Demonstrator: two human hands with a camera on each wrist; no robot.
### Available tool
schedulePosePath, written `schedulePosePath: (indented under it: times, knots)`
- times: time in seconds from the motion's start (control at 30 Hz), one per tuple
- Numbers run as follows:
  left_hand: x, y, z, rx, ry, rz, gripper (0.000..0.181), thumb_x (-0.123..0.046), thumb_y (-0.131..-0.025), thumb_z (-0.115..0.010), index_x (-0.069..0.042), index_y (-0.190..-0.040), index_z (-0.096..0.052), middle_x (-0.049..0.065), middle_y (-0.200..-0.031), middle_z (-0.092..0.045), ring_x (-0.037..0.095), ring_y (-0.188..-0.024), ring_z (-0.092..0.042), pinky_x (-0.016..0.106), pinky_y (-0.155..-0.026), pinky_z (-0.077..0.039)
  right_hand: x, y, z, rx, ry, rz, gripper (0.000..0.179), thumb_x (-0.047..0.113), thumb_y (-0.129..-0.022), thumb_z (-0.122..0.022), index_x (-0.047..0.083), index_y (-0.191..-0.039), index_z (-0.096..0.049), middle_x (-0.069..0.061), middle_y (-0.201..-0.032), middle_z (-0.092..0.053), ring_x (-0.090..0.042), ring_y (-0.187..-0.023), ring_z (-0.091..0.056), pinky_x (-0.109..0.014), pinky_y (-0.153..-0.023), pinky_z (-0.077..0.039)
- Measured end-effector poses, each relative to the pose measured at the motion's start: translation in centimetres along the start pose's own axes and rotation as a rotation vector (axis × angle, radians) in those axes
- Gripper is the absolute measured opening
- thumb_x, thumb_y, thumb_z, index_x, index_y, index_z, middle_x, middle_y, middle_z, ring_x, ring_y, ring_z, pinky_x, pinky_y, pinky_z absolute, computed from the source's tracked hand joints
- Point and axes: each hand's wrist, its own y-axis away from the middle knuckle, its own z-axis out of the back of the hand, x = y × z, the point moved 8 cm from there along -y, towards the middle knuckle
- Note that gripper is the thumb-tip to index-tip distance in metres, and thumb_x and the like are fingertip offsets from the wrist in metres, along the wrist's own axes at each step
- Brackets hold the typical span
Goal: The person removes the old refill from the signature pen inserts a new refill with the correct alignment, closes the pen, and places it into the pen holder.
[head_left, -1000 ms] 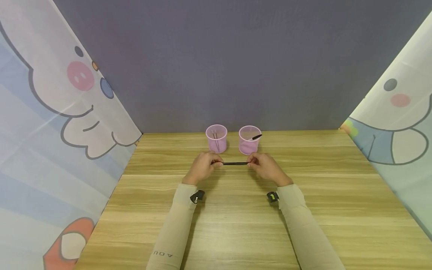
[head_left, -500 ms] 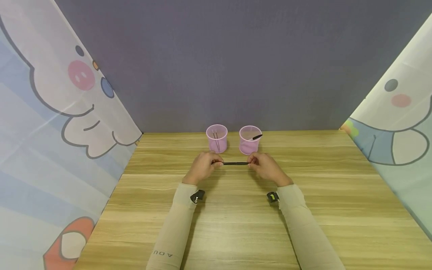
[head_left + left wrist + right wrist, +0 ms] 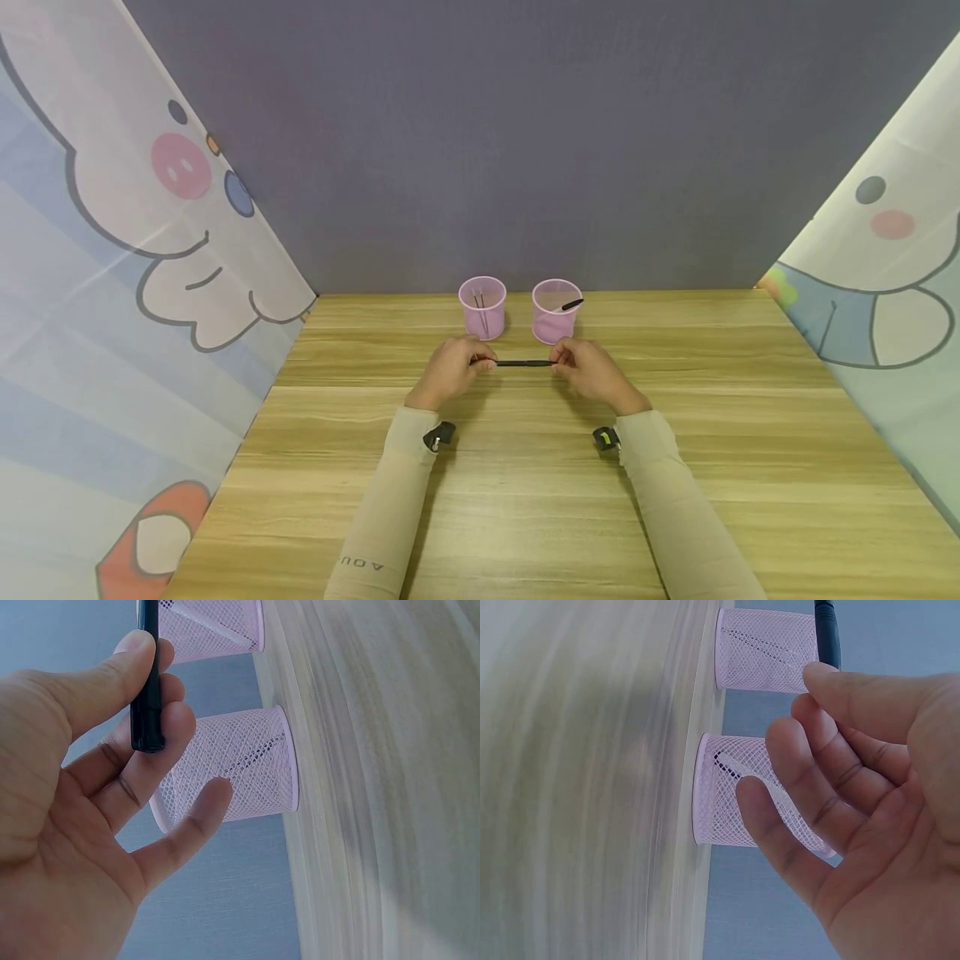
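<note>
A slim black pen (image 3: 522,363) is held level by both hands, one at each end. My left hand (image 3: 450,367) pinches its left end between thumb and fingers; in the left wrist view the blunt pen end (image 3: 147,712) sticks out past the thumb. My right hand (image 3: 591,375) pinches the other end, and the pen's ringed part (image 3: 826,634) shows above the thumb in the right wrist view. Just behind the hands stand two pink mesh cups, a left cup (image 3: 483,325) and a right cup (image 3: 551,327).
Thin dark prongs (image 3: 481,312), like tweezers, lean in the left cup. A light stick with a black end (image 3: 572,305) rests in the right cup, poking over its rim. A grey wall (image 3: 525,150) rises behind the wooden table (image 3: 525,500). Cartoon-printed cloths flank both sides.
</note>
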Motion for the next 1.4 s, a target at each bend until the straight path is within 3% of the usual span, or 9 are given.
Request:
schedulePosePath:
  times: [0.77,1.4]
  knots:
    - [-0.28,0.07,0.10,-0.019,-0.003,-0.022,0.006,-0.017,-0.088,-0.079,-0.012,-0.091,-0.080,-0.001,-0.085,-0.071,0.009,-0.074,-0.060,0.029,-0.070,-0.052,-0.25,0.11,-0.10,0.006,0.004,-0.016,0.007,0.002,-0.093,-0.070,0.003,-0.098,-0.066,-0.003,-0.084,-0.066,-0.014,-0.077,-0.059,-0.029,-0.072,-0.049]
    - [-0.04,0.06,0.35,-0.041,0.011,-0.032,0.005,-0.016,-0.088,-0.079,-0.012,-0.091,-0.080,0.001,-0.089,-0.074,0.015,-0.081,-0.067,0.036,-0.077,-0.056,-0.13,0.17,0.12,-0.008,-0.016,-0.002,0.011,0.005,-0.093,-0.072,0.004,-0.103,-0.066,-0.004,-0.088,-0.068,-0.014,-0.080,-0.060,-0.031,-0.076,-0.051]
